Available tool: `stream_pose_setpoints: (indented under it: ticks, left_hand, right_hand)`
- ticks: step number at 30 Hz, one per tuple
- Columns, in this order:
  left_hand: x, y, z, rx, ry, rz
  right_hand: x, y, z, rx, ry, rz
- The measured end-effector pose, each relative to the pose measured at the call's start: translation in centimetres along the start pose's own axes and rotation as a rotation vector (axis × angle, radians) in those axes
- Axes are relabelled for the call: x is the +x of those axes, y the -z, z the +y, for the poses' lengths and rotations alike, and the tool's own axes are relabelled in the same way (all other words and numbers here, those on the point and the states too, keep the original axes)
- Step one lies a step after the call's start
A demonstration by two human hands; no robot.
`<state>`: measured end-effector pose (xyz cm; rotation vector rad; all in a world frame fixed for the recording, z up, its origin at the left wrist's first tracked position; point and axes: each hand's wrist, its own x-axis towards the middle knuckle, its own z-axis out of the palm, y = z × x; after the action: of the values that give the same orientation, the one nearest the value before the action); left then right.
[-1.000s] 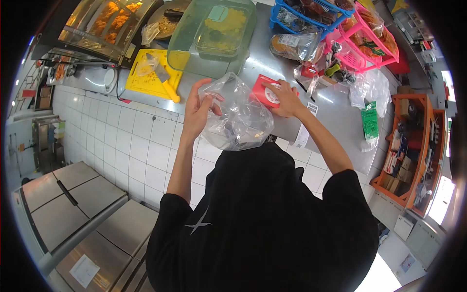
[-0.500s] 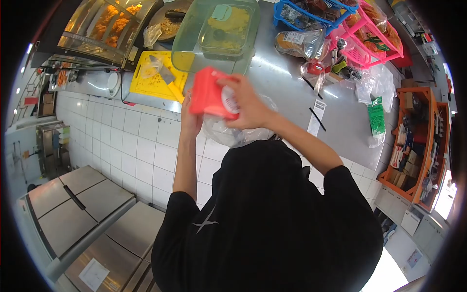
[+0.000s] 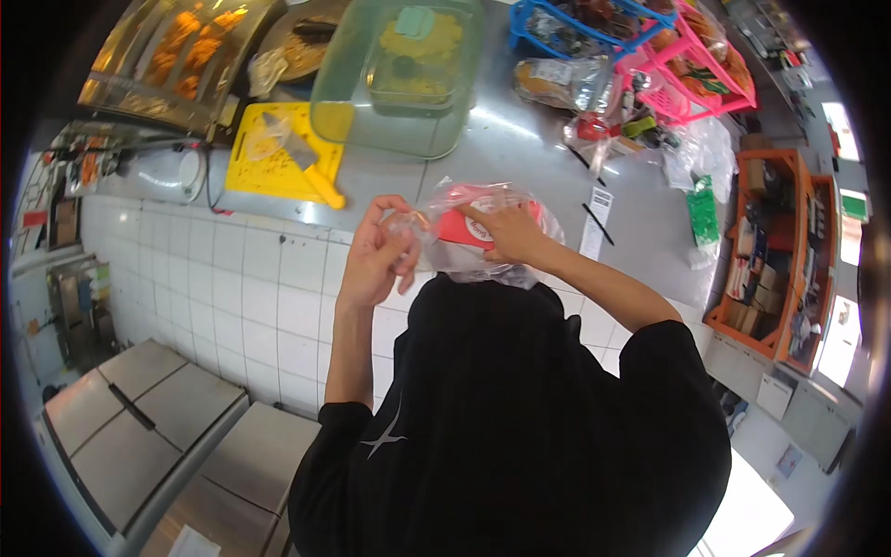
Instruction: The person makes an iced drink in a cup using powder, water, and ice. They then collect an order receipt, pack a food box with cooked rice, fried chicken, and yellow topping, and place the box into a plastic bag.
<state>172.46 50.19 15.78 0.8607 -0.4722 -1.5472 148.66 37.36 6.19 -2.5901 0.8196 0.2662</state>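
A red food box (image 3: 457, 229) with a white round label lies inside a clear plastic bag (image 3: 548, 215) at the table's front edge, close to my body. My right hand (image 3: 515, 234) reaches into the bag and grips the box from above, fingers across its top. At the bag's left side, my left hand (image 3: 376, 252) has its fingers curled, and thin clear plastic shows between thumb and fingertips. The box's underside is hidden by the bag.
A yellow cutting board (image 3: 243, 176) holds a yellow-handled knife (image 3: 320, 184). Behind stand a green translucent tub (image 3: 436, 139), a blue basket (image 3: 594, 42) and a pink basket (image 3: 691, 110). A paper slip (image 3: 594, 237) lies right of the bag; a fried-food display case (image 3: 139, 113) stands far left.
The red box has moved down and right, from being held in both hands above the bag to inside it. My left hand has left the box for the bag's side.
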Motion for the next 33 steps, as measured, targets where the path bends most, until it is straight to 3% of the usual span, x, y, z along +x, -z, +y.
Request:
stream_pose_setpoints:
  ticks: [2, 5, 7, 8, 10, 11, 12, 14, 16, 21, 22, 25, 27, 29, 32, 33]
  left_hand:
    - [0.9, -3.1, -0.4, 0.028, 0.01, -0.145]
    - [2.6, -6.1, -1.5, 0.048, 0.028, -0.357]
    - [4.0, -6.5, -2.4, 0.036, 0.033, -0.539]
    - [5.9, -4.1, -3.6, 0.113, -0.008, -0.5]
    - [10.8, -1.2, -4.5, 0.166, -0.053, -0.3]
    - [14.1, -0.1, -6.9, 0.343, -0.031, -0.198]
    - [16.5, 1.5, -9.8, 0.522, -0.014, -0.092]
    - [18.2, 1.7, -16.8, 0.35, 0.225, -0.076]
    - [18.0, -0.3, -20.5, -0.005, 0.401, -0.195]
    - [15.8, -1.8, -26.5, -0.565, 0.455, -0.32]
    - [15.1, -2.0, -27.0, -0.672, 0.446, -0.331]
    - [13.3, -3.7, -26.3, -0.426, 0.587, 0.215]
    - [11.8, -4.3, -25.9, -0.071, 0.324, 0.005]
    - [13.9, -1.3, -29.7, -0.279, 0.225, -0.058]
    - [13.3, -3.7, -26.4, -0.75, 0.269, -0.015]
    - [13.2, -4.8, -25.2, -0.585, 0.221, 0.014]
  right_hand:
    - [-1.6, -1.2, 4.3, 0.111, -0.02, 0.047]
    - [-4.7, 2.4, 4.8, -0.044, -0.319, -0.104]
    - [-6.8, 1.1, 7.4, 0.038, -0.22, 0.021]
    - [-7.9, 0.1, 8.6, 0.084, -0.169, 0.084]
    - [-9.5, 0.5, 8.2, 0.247, -0.33, -0.023]
    - [-10.1, 0.5, 8.0, 0.331, -0.404, -0.081]
    - [-10.2, -0.5, 8.4, 0.243, -0.313, 0.024]
    - [-9.5, -2.4, 9.1, 0.089, -0.195, 0.216]
    - [-8.9, -1.3, 8.2, -0.012, -0.228, 0.368]
    - [-6.8, 0.1, 8.1, 0.328, -0.2, 0.452]
    - [-6.2, 0.2, 8.1, 0.583, -0.164, 0.487]
    - [-4.9, 1.6, 6.9, 0.353, -0.325, 0.467]
    - [-4.3, 2.7, 6.8, 0.37, -0.364, 0.482]
    - [-3.8, 2.7, 6.8, 0.388, -0.389, 0.471]
    - [-3.1, 2.7, 8.1, 0.356, -0.388, 0.448]
    - [-3.1, 2.2, 8.7, 0.319, -0.383, 0.467]
